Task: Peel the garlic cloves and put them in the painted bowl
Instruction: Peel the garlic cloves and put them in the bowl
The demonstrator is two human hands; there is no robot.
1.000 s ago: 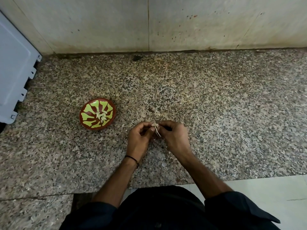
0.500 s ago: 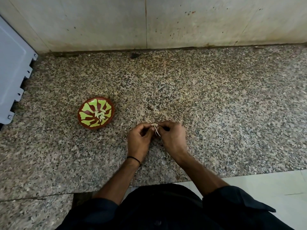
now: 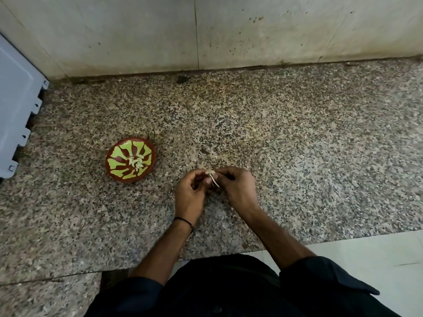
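Both hands meet over the speckled granite slab (image 3: 297,156), right of the painted bowl (image 3: 119,154) and a little nearer the person. The left hand (image 3: 190,195) and the right hand (image 3: 238,191) each pinch a garlic clove (image 3: 210,172) at their fingertips, and a pale strip of skin (image 3: 215,183) hangs down from it between them. So this clove looks only partly peeled. A small heap of peeled cloves (image 3: 136,163) already lies in the middle of the bowl, which suggests the task is well under way. No unpeeled garlic is plainly visible on the slab, so how many cloves remain cannot be told.
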